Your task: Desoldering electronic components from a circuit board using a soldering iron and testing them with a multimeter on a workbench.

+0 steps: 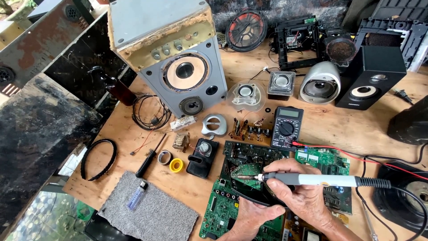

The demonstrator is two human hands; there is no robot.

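1. Both forearms ran off the bottom edge, and the left hand [252, 218] showed only partly, its fingers tucked under a dark curved magnifier frame [243, 178], so how tightly it gripped could not be told.
2. The soldering iron [307, 180] had its cable cut off at the right edge; its metal tip lay over the small green board seen through the magnifier, though actual contact was too fine to make out.
3. The large green circuit board [223, 209] was cut off at the bottom and half covered by the hands.
4. Counted: one soldering iron, one black multimeter [286, 127], one blue lighter [137, 195] on a grey mat [151, 214], one black-handled screwdriver [147, 163], two tape rolls, one grey and one yellow.
5. Speaker pieces: one tall grey speaker box [178, 67], one black speaker [370, 80], several loose drivers behind.
6. The right hand [298, 189] was closed around the iron's grey handle, pen-fashion, the tip pointing left beyond the fingers, just above the left hand.
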